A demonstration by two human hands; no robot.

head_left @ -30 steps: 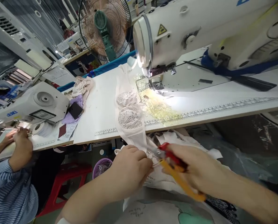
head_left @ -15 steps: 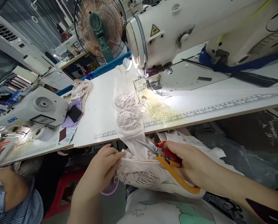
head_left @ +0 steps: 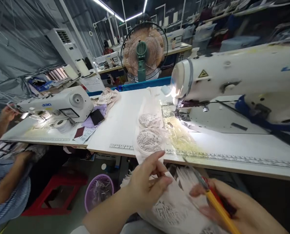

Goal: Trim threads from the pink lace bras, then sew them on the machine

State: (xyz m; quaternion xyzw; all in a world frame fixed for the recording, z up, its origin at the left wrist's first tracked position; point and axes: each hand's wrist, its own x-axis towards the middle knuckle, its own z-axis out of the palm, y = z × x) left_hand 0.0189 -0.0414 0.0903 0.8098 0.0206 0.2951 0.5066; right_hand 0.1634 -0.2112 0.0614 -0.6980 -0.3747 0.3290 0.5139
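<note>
Below the table (head_left: 125,130) edge, the left hand (head_left: 147,185) is pinching white lace fabric (head_left: 169,204) between thumb and curled fingers, the cloth spreading from that hand toward the right hand (head_left: 234,211) over the lap. Scissors (head_left: 208,191) are sitting in the right hand, which is closed around the orange and red handles; the blades are lying just right of the left hand and above the fabric, and whether they are touching it is hard to say. Motion blur is smearing the right hand, so its fingers are hard to separate, and the frame's bottom edge is cutting off the handle ends. The scissors' long axis is running diagonally, tips pointing up and left toward the table edge, blades nearly closed. More lace pieces (head_left: 149,136) are lying on the table beside the sewing machine (head_left: 232,81). At far left, another person's arm (head_left: 6,188) in a striped sleeve is showing near a second machine (head_left: 59,104).
</note>
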